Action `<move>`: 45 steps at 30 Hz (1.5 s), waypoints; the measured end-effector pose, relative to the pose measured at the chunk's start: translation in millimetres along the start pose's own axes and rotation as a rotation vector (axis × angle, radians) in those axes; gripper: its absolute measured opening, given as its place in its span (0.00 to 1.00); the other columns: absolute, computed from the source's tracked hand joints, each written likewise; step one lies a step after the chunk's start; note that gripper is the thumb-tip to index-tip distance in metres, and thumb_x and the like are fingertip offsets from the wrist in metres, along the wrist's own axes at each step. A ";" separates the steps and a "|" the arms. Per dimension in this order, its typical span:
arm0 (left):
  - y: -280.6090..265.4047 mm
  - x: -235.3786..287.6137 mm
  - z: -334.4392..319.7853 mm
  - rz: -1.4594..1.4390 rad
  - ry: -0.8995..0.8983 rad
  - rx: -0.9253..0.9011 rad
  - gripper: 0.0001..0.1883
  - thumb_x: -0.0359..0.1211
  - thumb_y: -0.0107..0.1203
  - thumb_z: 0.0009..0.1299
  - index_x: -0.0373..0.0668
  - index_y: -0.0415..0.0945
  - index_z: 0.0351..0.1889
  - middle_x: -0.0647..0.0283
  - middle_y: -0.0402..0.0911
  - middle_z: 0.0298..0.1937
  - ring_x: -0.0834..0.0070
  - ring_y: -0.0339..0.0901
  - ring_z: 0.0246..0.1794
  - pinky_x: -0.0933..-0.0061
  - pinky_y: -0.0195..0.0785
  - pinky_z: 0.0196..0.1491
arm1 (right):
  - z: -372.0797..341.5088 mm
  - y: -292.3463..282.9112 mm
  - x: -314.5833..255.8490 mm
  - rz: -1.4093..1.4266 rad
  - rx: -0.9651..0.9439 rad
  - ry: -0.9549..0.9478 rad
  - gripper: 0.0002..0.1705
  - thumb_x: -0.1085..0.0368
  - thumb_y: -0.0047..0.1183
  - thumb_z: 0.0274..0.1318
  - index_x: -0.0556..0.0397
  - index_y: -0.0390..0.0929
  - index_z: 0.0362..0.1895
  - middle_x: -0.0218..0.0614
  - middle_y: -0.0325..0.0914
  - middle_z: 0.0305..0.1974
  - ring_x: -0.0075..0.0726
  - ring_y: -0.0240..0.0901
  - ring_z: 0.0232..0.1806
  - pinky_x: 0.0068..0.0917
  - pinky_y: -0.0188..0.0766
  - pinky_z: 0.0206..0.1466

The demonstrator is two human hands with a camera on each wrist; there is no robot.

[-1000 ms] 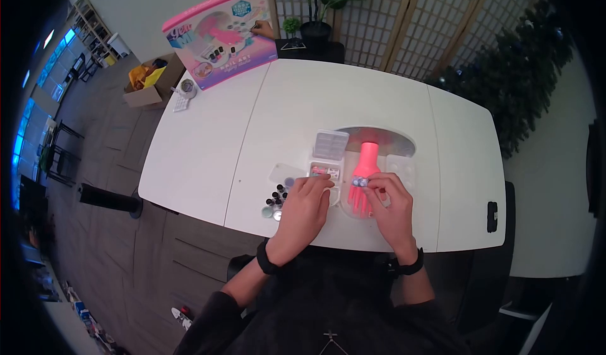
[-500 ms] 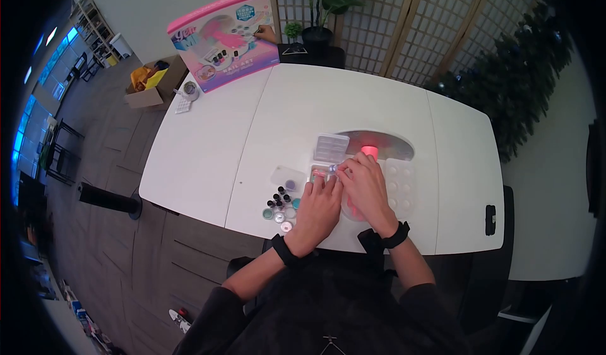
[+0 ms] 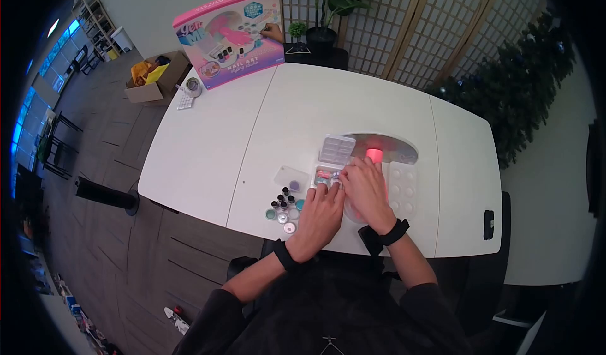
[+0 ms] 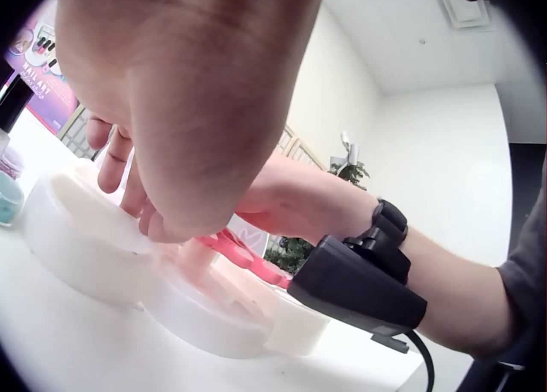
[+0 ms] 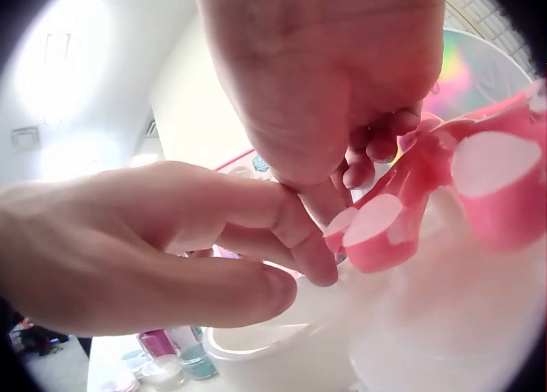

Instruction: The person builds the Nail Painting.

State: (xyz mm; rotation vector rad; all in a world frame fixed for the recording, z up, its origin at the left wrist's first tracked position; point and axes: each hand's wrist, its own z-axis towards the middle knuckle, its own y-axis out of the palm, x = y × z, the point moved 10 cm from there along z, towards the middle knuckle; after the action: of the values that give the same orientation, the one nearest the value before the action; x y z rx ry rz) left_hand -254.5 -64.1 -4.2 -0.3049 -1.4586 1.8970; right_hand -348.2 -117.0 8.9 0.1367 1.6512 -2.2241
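Note:
My right hand (image 3: pixel 366 192) pinches a small lilac-and-white piece (image 3: pixel 335 175) at its fingertips, right over the compartments of a white tray (image 5: pixel 256 347). In both wrist views that piece is hidden behind fingers. My left hand (image 3: pixel 322 219) reaches over the same tray from the left, its fingers extended and loosely bent, with their tips beside the right fingertips. A clear divided lid (image 3: pixel 336 150) stands raised behind the tray. Pink and pale items (image 3: pixel 324 174) lie in one compartment. Beneath my right hand is a pink model hand (image 5: pixel 491 208) with white nails, mostly covered in the head view.
Left of the tray stand several black-capped bottles (image 3: pixel 283 204) and small jars (image 3: pixel 283 218), near a clear lid (image 3: pixel 288 175). A palette with round wells (image 3: pixel 404 191) lies on the right, a half-round mirror-like panel (image 3: pixel 398 148) behind. The toy box (image 3: pixel 233 39) stands at the back left.
My right hand has moved left from over the pink model hand to the tray, carrying the lilac-and-white piece. My left hand has shifted slightly right, uncovering the jars.

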 end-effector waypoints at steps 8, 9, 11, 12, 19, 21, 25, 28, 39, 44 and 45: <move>-0.6 -6.5 -3.5 -0.034 -0.013 0.024 0.16 0.27 0.60 0.68 0.36 0.79 0.55 0.53 0.81 0.65 0.57 0.77 0.56 0.55 0.67 0.56 | 0.6 6.4 -7.9 -0.064 -0.048 -0.082 0.08 0.64 0.64 0.62 0.54 0.90 0.35 0.39 0.83 0.40 0.49 0.76 0.50 0.46 0.67 0.54; -0.9 -8.7 -3.0 -0.038 -0.018 0.034 0.16 0.27 0.60 0.69 0.36 0.79 0.55 0.52 0.81 0.67 0.56 0.77 0.57 0.55 0.68 0.57 | 0.3 7.3 -9.9 -0.076 -0.046 -0.107 0.07 0.65 0.64 0.62 0.55 0.90 0.36 0.40 0.83 0.41 0.49 0.77 0.50 0.46 0.67 0.54; -1.0 -11.4 -2.6 -0.041 -0.026 0.043 0.16 0.27 0.60 0.69 0.35 0.79 0.55 0.52 0.80 0.69 0.56 0.77 0.57 0.55 0.68 0.57 | -0.4 7.7 -12.7 -0.087 -0.045 -0.133 0.07 0.65 0.64 0.63 0.55 0.90 0.36 0.41 0.83 0.41 0.49 0.77 0.50 0.47 0.68 0.54; -1.5 -11.5 -2.4 -0.043 -0.024 0.053 0.16 0.27 0.60 0.69 0.35 0.78 0.55 0.51 0.80 0.70 0.56 0.77 0.57 0.55 0.68 0.57 | -1.7 5.8 -14.7 -0.091 -0.033 -0.149 0.07 0.66 0.63 0.63 0.56 0.90 0.37 0.41 0.82 0.42 0.49 0.77 0.50 0.47 0.68 0.54; 3.6 -10.2 -0.5 -0.054 -0.026 0.008 0.19 0.27 0.58 0.71 0.33 0.75 0.60 0.50 0.80 0.70 0.56 0.76 0.56 0.55 0.67 0.56 | -5.1 -7.4 -17.8 -0.022 -0.024 -0.115 0.07 0.70 0.61 0.57 0.57 0.87 0.39 0.44 0.80 0.43 0.50 0.75 0.52 0.46 0.69 0.56; 2.4 -9.2 0.4 -0.059 -0.031 0.019 0.20 0.27 0.58 0.71 0.32 0.75 0.60 0.51 0.80 0.70 0.56 0.76 0.56 0.55 0.67 0.56 | -8.9 -7.3 -17.3 -0.052 -0.034 -0.137 0.08 0.70 0.61 0.57 0.57 0.87 0.40 0.43 0.79 0.43 0.50 0.75 0.53 0.45 0.68 0.56; -2.3 -8.2 -1.2 -0.030 -0.021 0.062 0.22 0.27 0.58 0.70 0.31 0.76 0.63 0.52 0.80 0.69 0.56 0.75 0.55 0.56 0.67 0.56 | -11.1 -10.1 -22.8 -0.119 -0.058 -0.173 0.11 0.69 0.61 0.57 0.57 0.88 0.44 0.42 0.78 0.45 0.48 0.74 0.54 0.44 0.68 0.56; 1.8 -9.8 -2.6 -0.022 -0.031 0.021 0.23 0.28 0.58 0.71 0.31 0.76 0.63 0.52 0.79 0.70 0.57 0.76 0.55 0.56 0.67 0.56 | -8.9 -24.1 -35.4 -0.084 -0.009 -0.215 0.15 0.69 0.61 0.59 0.52 0.89 0.51 0.38 0.76 0.43 0.47 0.73 0.52 0.44 0.67 0.55; 5.7 -9.7 -1.8 0.007 -0.037 0.004 0.24 0.28 0.58 0.72 0.31 0.76 0.66 0.51 0.80 0.69 0.57 0.76 0.56 0.55 0.67 0.56 | -12.4 -7.6 -26.8 -0.173 -0.077 -0.239 0.12 0.68 0.58 0.59 0.56 0.89 0.44 0.43 0.77 0.47 0.48 0.72 0.58 0.44 0.66 0.60; 10.1 -11.6 -0.1 0.006 -0.048 0.004 0.24 0.29 0.58 0.73 0.31 0.75 0.67 0.51 0.79 0.70 0.56 0.76 0.56 0.55 0.67 0.56 | -11.5 -3.5 -25.0 -0.185 -0.091 -0.240 0.14 0.68 0.60 0.60 0.52 0.89 0.49 0.39 0.76 0.46 0.45 0.72 0.56 0.44 0.65 0.60; 11.6 -12.0 0.0 -0.005 -0.048 -0.005 0.24 0.29 0.59 0.73 0.31 0.75 0.67 0.51 0.79 0.70 0.56 0.76 0.57 0.55 0.67 0.57 | -11.2 -4.8 -25.8 -0.182 -0.085 -0.242 0.14 0.68 0.60 0.60 0.52 0.89 0.49 0.39 0.76 0.46 0.45 0.72 0.56 0.44 0.65 0.60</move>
State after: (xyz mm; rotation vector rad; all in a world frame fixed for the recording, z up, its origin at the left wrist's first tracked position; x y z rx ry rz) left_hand -250.4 -73.2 -17.5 -0.2587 -1.4941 1.9091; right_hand -327.4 -99.3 17.3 -0.3046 1.6762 -2.1921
